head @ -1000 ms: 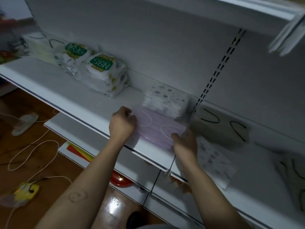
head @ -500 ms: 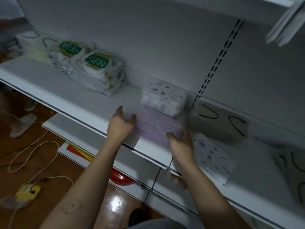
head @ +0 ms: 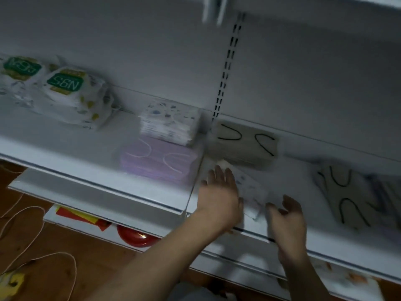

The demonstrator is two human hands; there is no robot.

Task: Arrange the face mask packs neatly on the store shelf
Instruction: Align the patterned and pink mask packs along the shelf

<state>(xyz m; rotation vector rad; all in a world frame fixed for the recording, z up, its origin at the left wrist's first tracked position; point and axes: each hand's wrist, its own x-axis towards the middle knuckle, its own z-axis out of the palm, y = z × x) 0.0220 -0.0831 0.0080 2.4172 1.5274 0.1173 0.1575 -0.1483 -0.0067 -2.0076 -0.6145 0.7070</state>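
Note:
A purple mask pack (head: 157, 162) lies on the white shelf (head: 65, 146) in front of a stack of patterned white packs (head: 169, 123). Right of the divider, a thin patterned white pack (head: 252, 189) lies flat near the shelf's front. My left hand (head: 220, 197) rests over its left end with fingers straight. My right hand (head: 286, 216) hovers at its right end, fingers loosely curled and holding nothing. A beige pack with black ear loops (head: 245, 144) sits behind it. Another beige pack (head: 347, 196) lies askew at the right. Two N95 packs (head: 69, 96) stand at the left.
An upper shelf edge (head: 213, 9) hangs overhead. Lower shelves (head: 91, 196) jut out below, with a red round object (head: 135, 236) and coloured sheets underneath. White cables (head: 32, 231) trail over the wooden floor at the left.
Both hands let go of the purple pack and moved right to the thin patterned pack. The view swung right as well.

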